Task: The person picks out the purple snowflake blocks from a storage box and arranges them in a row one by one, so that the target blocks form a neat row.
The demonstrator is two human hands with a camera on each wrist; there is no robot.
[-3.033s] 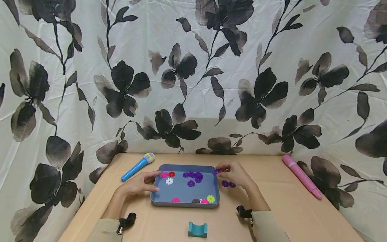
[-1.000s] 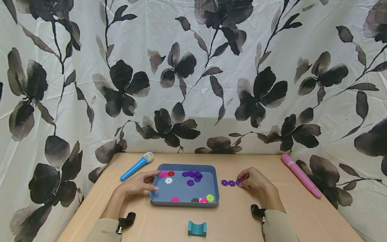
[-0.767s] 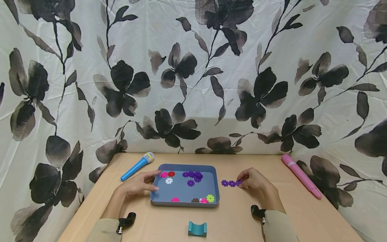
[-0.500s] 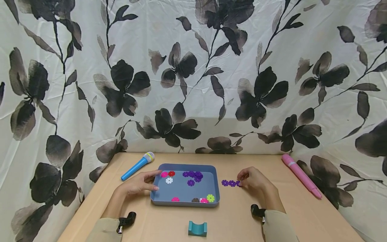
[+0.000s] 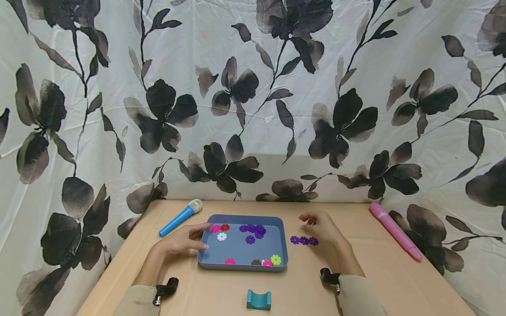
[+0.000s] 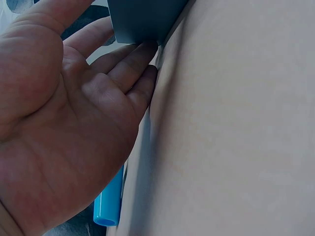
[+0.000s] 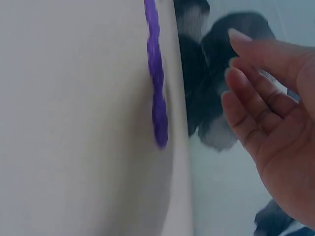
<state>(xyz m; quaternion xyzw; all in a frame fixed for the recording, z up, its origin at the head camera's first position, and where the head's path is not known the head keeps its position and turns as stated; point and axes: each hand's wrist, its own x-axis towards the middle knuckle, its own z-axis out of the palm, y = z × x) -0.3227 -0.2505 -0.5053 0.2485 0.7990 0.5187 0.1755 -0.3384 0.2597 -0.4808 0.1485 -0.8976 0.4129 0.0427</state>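
A blue-grey tray [image 5: 241, 250] holds flower-shaped plastic discs: a purple cluster [image 5: 253, 230], and pink, red, white, brown and lime ones. My left hand [image 5: 178, 240] holds the tray's left edge, thumb and index tip at the rim; in the left wrist view its other fingers bend against the tray's underside [image 6: 142, 24]. Three purple discs [image 5: 304, 241] lie in a row on the table, right of the tray. Just above that row is my right hand [image 5: 322, 228], holding nothing. The right wrist view has its loosely bent fingers [image 7: 246, 98] apart from the purple row [image 7: 156, 78].
A blue toy microphone [image 5: 178, 220] lies behind the left hand. At the far right is a thick pink pen-shaped object [image 5: 395, 231]. A teal block [image 5: 258, 300] with a scooped top stands at the front. Flowered cloth [image 5: 276, 109] hangs behind the table.
My right hand carried a purple disc from the tray's right rim to the row's right end. It has let go and moved up and left. The left hand stays put.
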